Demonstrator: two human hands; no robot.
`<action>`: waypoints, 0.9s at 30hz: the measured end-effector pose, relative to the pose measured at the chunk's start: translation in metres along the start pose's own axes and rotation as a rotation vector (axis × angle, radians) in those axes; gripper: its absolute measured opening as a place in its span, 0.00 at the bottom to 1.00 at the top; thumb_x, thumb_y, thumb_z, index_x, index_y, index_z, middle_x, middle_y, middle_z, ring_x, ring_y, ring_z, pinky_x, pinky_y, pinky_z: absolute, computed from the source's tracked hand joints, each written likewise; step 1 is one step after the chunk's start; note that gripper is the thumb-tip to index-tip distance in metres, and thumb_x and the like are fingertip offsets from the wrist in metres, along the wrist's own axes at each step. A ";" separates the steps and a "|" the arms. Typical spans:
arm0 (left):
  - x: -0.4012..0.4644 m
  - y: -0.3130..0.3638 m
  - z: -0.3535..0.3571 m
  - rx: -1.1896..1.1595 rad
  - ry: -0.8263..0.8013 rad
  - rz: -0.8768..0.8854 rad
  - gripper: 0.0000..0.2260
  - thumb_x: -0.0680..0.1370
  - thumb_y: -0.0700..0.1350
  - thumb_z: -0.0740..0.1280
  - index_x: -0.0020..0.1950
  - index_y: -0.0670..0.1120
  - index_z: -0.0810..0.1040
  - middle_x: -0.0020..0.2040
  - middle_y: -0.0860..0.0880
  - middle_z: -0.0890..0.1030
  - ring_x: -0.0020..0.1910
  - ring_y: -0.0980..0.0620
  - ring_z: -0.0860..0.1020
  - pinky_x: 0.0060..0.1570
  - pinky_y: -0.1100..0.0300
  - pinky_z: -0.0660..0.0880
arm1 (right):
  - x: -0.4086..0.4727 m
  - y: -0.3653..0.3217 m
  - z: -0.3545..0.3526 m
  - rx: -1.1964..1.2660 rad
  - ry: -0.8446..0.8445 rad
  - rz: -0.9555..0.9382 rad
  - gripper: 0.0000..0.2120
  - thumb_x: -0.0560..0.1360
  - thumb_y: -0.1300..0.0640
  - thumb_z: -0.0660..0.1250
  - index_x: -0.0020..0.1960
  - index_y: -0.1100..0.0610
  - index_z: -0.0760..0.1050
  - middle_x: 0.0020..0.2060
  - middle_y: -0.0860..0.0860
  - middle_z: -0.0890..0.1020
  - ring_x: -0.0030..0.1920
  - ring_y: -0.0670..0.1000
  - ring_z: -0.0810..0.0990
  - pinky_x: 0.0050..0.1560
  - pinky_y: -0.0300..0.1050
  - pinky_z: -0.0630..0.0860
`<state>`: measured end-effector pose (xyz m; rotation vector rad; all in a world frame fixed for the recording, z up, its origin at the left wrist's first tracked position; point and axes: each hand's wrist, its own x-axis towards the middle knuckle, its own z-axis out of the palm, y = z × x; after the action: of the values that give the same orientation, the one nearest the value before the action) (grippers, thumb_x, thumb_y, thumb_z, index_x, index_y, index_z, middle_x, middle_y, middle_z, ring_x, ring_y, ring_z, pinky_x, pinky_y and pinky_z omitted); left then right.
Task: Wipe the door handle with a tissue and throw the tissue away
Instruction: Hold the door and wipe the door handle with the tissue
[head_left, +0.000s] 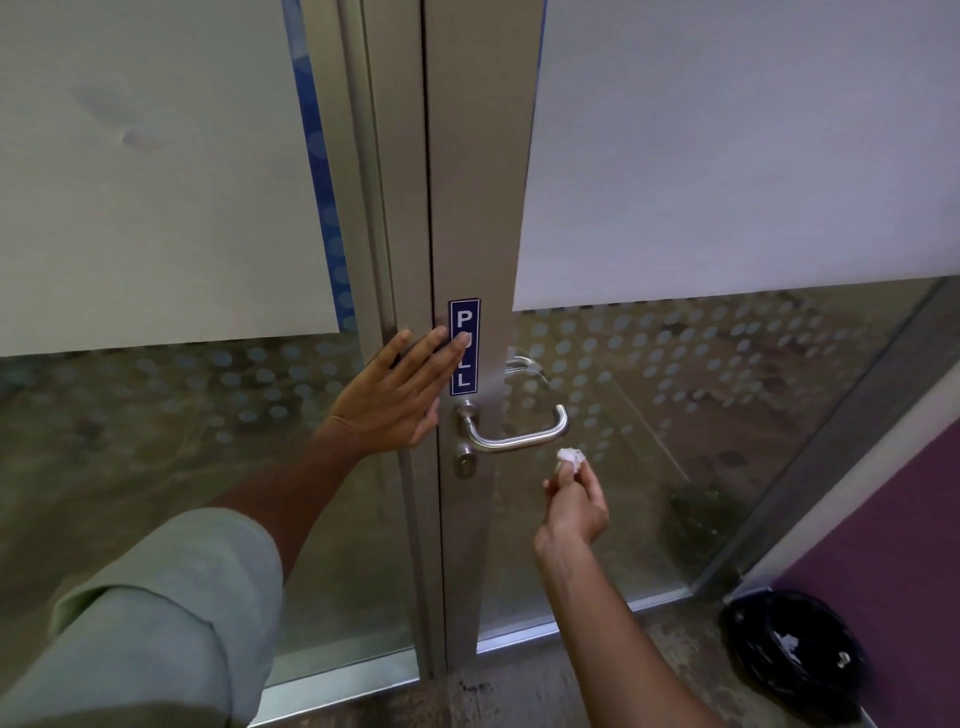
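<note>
A steel lever door handle (519, 439) sticks out from the metal frame of a glass door, with a keyhole (464, 461) just below its base. My right hand (574, 506) pinches a small crumpled white tissue (570, 457) in its fingertips, just under the outer end of the handle and slightly apart from it. My left hand (400, 387) lies flat and open against the door frame left of the handle, fingertips over a blue PULL sticker (464, 347).
A bin lined with a black bag (795, 652) stands on the floor at the lower right, next to a purple wall (893, 551). Frosted glass panels fill the doors on both sides. A metal threshold (332, 680) runs along the bottom.
</note>
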<state>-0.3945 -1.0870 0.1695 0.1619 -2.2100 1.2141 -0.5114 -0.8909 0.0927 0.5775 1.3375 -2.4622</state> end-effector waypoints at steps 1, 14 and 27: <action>-0.001 0.000 -0.001 -0.008 -0.010 -0.005 0.34 0.80 0.55 0.56 0.81 0.38 0.56 0.81 0.41 0.58 0.80 0.40 0.57 0.78 0.42 0.47 | 0.001 -0.006 -0.003 -0.012 -0.022 -0.041 0.10 0.76 0.65 0.70 0.54 0.55 0.82 0.45 0.48 0.84 0.41 0.44 0.79 0.36 0.35 0.75; -0.002 0.011 -0.013 -0.129 -0.148 -0.073 0.37 0.79 0.53 0.56 0.82 0.38 0.48 0.83 0.41 0.46 0.82 0.41 0.45 0.79 0.42 0.39 | -0.024 -0.043 0.012 -1.209 -0.665 -0.982 0.12 0.76 0.62 0.69 0.58 0.55 0.83 0.46 0.47 0.77 0.42 0.45 0.77 0.47 0.29 0.70; 0.000 0.019 -0.019 -0.163 -0.225 -0.101 0.36 0.77 0.52 0.58 0.81 0.38 0.52 0.83 0.41 0.47 0.81 0.39 0.44 0.78 0.38 0.38 | 0.059 -0.102 0.010 -1.518 -0.500 -0.840 0.10 0.78 0.59 0.67 0.56 0.57 0.84 0.53 0.56 0.81 0.51 0.54 0.79 0.53 0.42 0.72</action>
<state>-0.3927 -1.0608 0.1633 0.3544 -2.4509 0.9980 -0.6083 -0.8480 0.1450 -1.0093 2.7870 -0.9906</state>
